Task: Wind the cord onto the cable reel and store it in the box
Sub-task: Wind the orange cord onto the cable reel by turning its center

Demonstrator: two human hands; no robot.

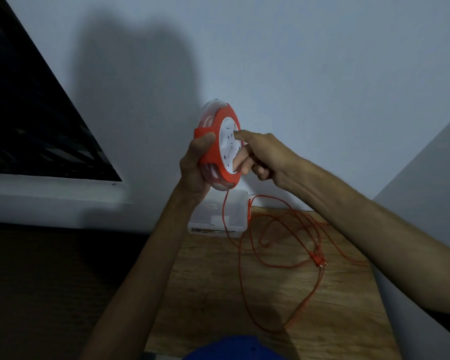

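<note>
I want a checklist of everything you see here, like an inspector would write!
Surface: wooden table, loose cord lying on it.
Job's things: orange and white cable reel held up in the air; clear plastic box at the table's far edge by the wall.
Clutter: nothing seen.
Hands: left hand grips the reel's rim; right hand has fingers on the reel's white face.
Cables: orange cord hangs from the reel in loops; plug lies on the table.
Surroundings: pale wall, dark window.

Cable reel [220, 144]: orange-red rim, white centre face, clear housing. Cord [247, 268]: orange-red, plug [318, 261] same. Box [218, 216]: clear plastic. Table [205, 281]: light wood grain. Wall [296, 61]: pale grey-blue.
</note>
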